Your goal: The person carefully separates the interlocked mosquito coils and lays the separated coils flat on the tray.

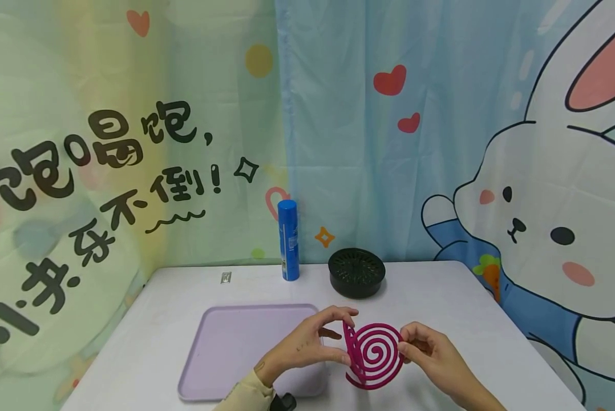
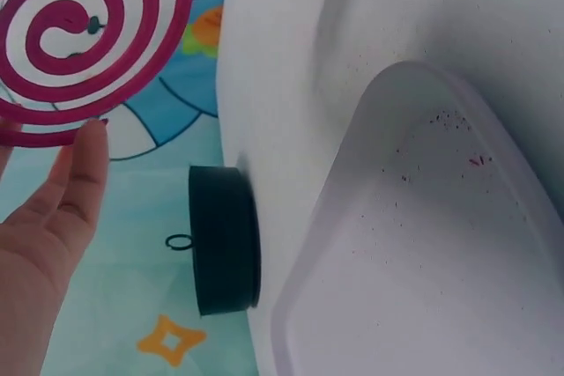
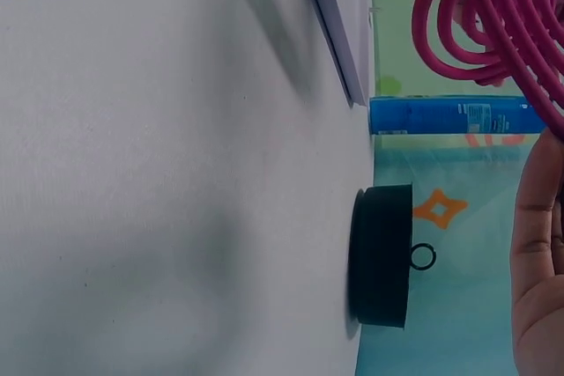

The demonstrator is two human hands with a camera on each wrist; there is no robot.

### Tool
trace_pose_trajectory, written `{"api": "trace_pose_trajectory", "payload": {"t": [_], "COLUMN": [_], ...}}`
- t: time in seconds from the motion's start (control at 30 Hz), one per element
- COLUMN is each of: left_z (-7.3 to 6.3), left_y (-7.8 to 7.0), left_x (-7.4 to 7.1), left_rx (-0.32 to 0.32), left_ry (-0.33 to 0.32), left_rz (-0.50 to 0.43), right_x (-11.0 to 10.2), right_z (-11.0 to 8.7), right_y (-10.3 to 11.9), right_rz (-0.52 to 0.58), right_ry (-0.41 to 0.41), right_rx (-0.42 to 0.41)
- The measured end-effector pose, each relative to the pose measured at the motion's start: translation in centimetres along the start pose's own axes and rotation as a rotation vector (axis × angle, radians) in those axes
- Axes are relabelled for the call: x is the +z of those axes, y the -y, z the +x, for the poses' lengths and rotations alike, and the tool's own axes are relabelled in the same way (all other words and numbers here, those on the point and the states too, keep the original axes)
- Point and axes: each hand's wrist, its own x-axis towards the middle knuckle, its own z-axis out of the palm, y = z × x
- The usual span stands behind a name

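Two dark pink mosquito coils are held up above the table, angled apart like an opened book. My left hand holds the left coil, seen nearly edge-on, with fingers at its top and thumb lower on its side. The right coil faces the head camera, its spiral plain to see. At its right edge my right hand pinches it between thumb and fingers. The two coils overlap along their left side in the head view. In the right wrist view the fingers show beneath the coils' rings.
A lilac tray lies left of the coils, with dark and pink crumbs in it. Behind stand a blue spray can and a round black tin with a ring on top. A small metal piece lies near the back edge.
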Motion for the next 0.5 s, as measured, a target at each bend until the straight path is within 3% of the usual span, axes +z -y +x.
{"api": "trace_pose_trajectory", "payload": {"t": [0.5], "left_z": [-0.26], "left_y": [0.04], "left_x": [0.11], "left_rx": [-0.012], "left_ry": [-0.114], "left_rz": [0.067], "right_x": [-0.62], "right_z": [0.11], "right_y": [-0.11], "right_rz": [0.004], "right_ry": [0.025], "right_rx": [-0.005]}}
